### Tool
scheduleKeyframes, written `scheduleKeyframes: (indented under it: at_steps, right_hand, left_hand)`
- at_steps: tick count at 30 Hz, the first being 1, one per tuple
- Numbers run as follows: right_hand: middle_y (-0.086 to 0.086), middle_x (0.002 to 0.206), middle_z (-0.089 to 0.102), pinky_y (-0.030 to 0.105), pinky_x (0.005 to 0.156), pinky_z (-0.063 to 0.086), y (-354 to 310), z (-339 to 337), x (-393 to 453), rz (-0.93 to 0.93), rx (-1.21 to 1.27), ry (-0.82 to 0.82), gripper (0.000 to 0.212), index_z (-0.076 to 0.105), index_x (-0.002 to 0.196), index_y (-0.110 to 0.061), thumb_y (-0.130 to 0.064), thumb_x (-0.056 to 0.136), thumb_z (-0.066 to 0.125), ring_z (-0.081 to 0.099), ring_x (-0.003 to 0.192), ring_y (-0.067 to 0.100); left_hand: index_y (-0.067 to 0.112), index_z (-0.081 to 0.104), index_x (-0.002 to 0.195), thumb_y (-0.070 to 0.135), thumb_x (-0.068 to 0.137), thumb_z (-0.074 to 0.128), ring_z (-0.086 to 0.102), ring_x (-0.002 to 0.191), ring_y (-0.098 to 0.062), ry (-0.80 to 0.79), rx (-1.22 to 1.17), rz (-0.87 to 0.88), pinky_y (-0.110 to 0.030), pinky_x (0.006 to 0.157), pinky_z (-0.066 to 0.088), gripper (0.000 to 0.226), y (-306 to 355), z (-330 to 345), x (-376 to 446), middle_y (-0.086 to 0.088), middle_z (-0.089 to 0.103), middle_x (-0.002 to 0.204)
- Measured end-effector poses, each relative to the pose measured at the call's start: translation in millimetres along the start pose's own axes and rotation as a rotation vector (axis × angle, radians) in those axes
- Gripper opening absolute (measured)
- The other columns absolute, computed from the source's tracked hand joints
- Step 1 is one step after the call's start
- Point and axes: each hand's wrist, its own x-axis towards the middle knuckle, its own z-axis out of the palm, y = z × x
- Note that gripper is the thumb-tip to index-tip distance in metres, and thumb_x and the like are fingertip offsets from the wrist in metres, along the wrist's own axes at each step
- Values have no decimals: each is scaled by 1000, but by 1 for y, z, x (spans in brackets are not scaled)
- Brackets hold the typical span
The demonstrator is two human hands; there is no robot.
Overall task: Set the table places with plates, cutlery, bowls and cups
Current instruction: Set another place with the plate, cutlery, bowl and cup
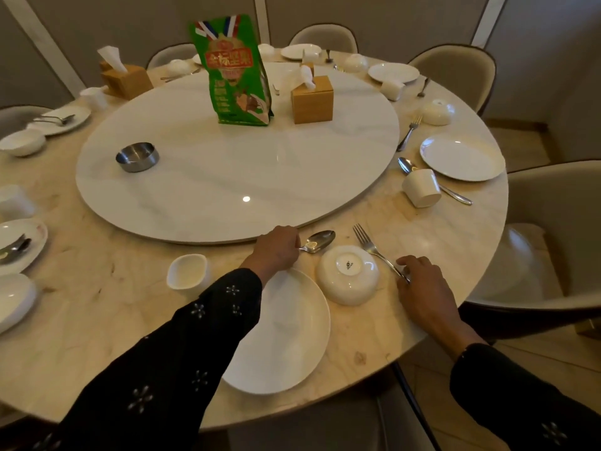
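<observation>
Left hand [276, 249] pinches spoon [318, 241] handle, right hand [419, 284] pinches fork [377, 252] handle; likely squaring cutlery around upturned bowl [347, 274] beside plate [286, 333] at table [422, 229] near edge.

Both arms reach forward over the near rim of the table [97, 320], a hand at each side.

The left hand [276, 249], back up and fingers curled, pinches the handle of a spoon [317, 241]; its dark embroidered sleeve crosses diagonally from lower left. The right hand [422, 288], nearer the table's edge, grips the handle of a fork [374, 250], wrist bare above a dark cuff.
</observation>
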Motion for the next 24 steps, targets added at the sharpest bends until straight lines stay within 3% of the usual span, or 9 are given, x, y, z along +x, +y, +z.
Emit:
scheduleKeyframes:
  at_steps: [4,8,11,16,19,22,24]
  right_hand:
    - [4,106,58,43,80,51,-5,1,13,59,58,-14,17,60,108,-18,-19,94,50,55,97,24]
    - [6,98,62,38,75,51,-7,-1,27,176,144,-93,8,60,96,-15,-19,92,54,57,89,25]
    - [9,95,64,35,74,50,-10,-3,33,229,158,-143,11,64,93,-11,-20,92,57,59,85,24]
    - [8,96,64,27,61,45,-21,-16,22,216,321,-107,13,69,89,-8,-17,93,59,57,84,21]
    - [3,95,65,26,76,43,-36,-28,9,179,440,-45,13,71,97,-10,-18,91,63,56,88,17]
    - [0,88,67,21,66,40,-57,-37,-10,96,533,-59,10,72,92,-13,-20,89,65,58,84,12]
    - [-3,85,67,21,66,41,-73,-38,-26,54,586,-90,8,72,86,-15,-22,88,67,59,81,10]
  left_hand:
    - [7,65,89,12,89,57,63,94,-32,-41,-82,15,-42,81,51,10,-2,-3,5,-13,65,98]
    - [9,64,93,6,90,53,57,88,-21,37,-230,-5,-33,80,48,12,0,-7,2,-5,60,95]
    - [6,65,100,8,93,55,60,93,-21,120,-322,-15,-30,81,50,12,3,-14,-1,-8,64,104]
    - [6,67,100,10,90,64,61,81,-14,249,-496,-14,-12,62,44,11,9,-38,-26,-7,67,95]
    - [10,70,94,16,85,72,57,69,-3,321,-603,-32,-3,52,40,12,14,-50,-55,0,66,83]
    - [11,70,91,18,82,75,63,68,-9,360,-775,-122,-14,61,47,12,12,-53,-89,-1,69,78]
    - [9,70,91,14,82,75,62,64,-12,337,-942,-209,-20,59,48,12,6,-51,-112,-3,68,74]
